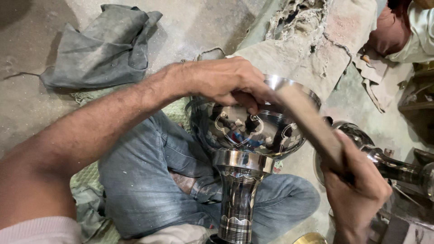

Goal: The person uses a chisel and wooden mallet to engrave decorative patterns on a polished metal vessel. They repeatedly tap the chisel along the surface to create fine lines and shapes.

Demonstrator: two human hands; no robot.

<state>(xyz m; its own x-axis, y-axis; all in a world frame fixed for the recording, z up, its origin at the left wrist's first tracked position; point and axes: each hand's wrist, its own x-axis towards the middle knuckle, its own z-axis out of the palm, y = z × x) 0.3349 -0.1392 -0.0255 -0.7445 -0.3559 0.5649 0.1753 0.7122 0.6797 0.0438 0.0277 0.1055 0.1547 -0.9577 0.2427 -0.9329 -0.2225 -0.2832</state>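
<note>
Dusty concrete floor [27,108], person seated on it in jeans, a crumpled grey cloth [104,45] lying up-left and well apart from the work. Polished metal goblet-shaped vessel [246,135] stands upright between the legs, engraved bowl on top, banded stem running down out of frame. Left hand [226,81] is curled over the near rim of the bowl, fingers gripping the edge from above. Right hand [357,190] is closed around the lower end of a flat wooden stick [307,122], which slants up so its far end lies against the bowl rim on the right side. My read: this is rim dressing or tapping, so keep the left grip firm on the rim to damp ringing and stop rotation, keep the stick face flat to the edge rather than on a corner, and use light strokes, since the mirror finish will show any dent or scuff. A second shiny vessel [389,165] lies on its side just behind the right hand. Hard to make out: the vessel's base is cut off, the stick's contact point is motion-blurred, left fingertips are hidden inside the bowl, and the pale lump of material [312,40] at top and another person's clothing [407,31] in the corner are only partly in view.
</note>
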